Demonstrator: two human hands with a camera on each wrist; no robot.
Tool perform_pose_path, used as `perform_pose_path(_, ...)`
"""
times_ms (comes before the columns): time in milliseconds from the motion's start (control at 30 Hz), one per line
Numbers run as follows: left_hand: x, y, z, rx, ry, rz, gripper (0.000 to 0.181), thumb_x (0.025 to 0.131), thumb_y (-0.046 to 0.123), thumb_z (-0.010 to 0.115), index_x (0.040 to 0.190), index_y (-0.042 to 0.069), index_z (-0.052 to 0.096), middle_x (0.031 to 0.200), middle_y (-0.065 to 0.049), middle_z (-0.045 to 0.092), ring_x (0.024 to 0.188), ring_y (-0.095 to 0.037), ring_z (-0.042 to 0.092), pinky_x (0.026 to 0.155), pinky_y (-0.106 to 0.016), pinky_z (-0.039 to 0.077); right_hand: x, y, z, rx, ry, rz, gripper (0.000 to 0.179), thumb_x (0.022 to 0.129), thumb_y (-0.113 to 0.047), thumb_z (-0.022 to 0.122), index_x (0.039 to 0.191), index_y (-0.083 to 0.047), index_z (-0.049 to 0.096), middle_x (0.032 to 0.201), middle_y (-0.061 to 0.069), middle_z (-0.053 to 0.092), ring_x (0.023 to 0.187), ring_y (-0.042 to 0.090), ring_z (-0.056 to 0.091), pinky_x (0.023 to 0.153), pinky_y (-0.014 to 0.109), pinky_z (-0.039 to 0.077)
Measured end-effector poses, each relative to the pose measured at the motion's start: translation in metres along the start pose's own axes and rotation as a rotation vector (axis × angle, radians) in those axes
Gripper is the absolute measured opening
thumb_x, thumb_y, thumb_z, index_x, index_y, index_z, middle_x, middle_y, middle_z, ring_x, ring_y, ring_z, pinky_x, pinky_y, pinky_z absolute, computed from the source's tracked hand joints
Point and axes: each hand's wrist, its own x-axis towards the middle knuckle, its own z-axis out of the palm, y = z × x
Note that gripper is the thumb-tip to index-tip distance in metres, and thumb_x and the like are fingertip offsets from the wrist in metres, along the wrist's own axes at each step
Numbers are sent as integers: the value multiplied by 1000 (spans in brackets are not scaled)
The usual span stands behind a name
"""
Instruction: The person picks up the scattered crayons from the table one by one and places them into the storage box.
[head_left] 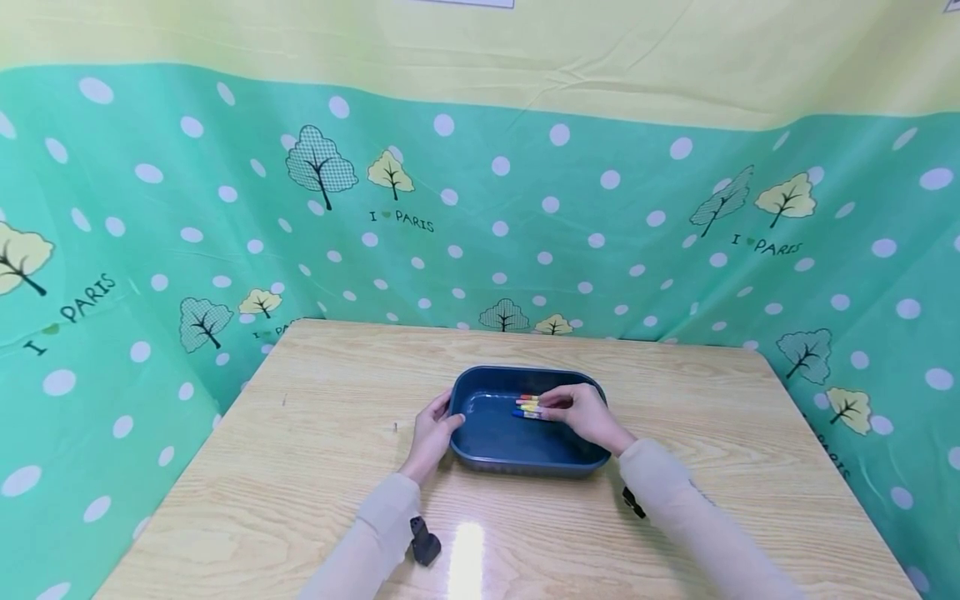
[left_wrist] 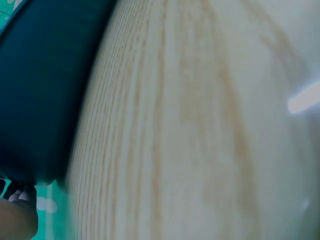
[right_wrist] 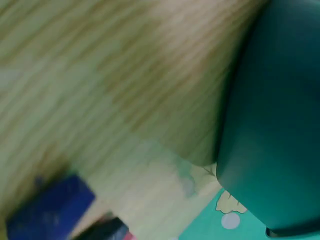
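Note:
A dark blue rectangular tray [head_left: 517,468] with raised walls lies on the table. At its left end, my left hand [head_left: 431,437] grips the wall, thumb over the rim and fingers along the outside. My right hand [head_left: 585,412] reaches over the right side and pinches several crayons [head_left: 529,407] by their right ends, close over the tray floor. Red, pink, yellow and blue tips point left, side by side. The left wrist view catches part of the left hand [left_wrist: 19,212] beside the tray's wall [left_wrist: 45,95]. In the right wrist view, the tray's outer wall [right_wrist: 275,125] hides the crayons.
The tray stands on a light wooden table [head_left: 315,400]. Behind and beside it hangs a green dotted curtain [head_left: 495,200] with printed trees. At the lower left of the right wrist view are a blurred blue block-shaped thing [right_wrist: 50,207] and a dark piece [right_wrist: 107,229].

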Motion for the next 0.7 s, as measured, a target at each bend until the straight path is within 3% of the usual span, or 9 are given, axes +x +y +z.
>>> perform_pose_path(433,-2,1,0,5,21,0,54,80,-3,56,133,0,46,140,-20,40,130,-34,36,106,-42,35,9,-1,14,-24,-7,11,16,77,-11,71,92,-12,73,86,-1,70,79,10,62,72,27,55)
perform_pose_path(600,-1,1,1,-2,18,-3,53,80,-3,56,132,0,46,140,-20,40,130,-34,37,106,-41,35,11,2,19,-47,0,-37,16,77,-9,71,92,-9,73,85,0,70,77,9,63,69,26,55)
perform_pose_path(700,-2,2,1,2,10,-1,53,81,-3,55,133,0,45,141,-20,40,130,-34,36,106,-42,35,12,2,21,-50,-12,-25,16,77,-8,71,92,-11,73,87,0,70,78,9,63,70,26,55)
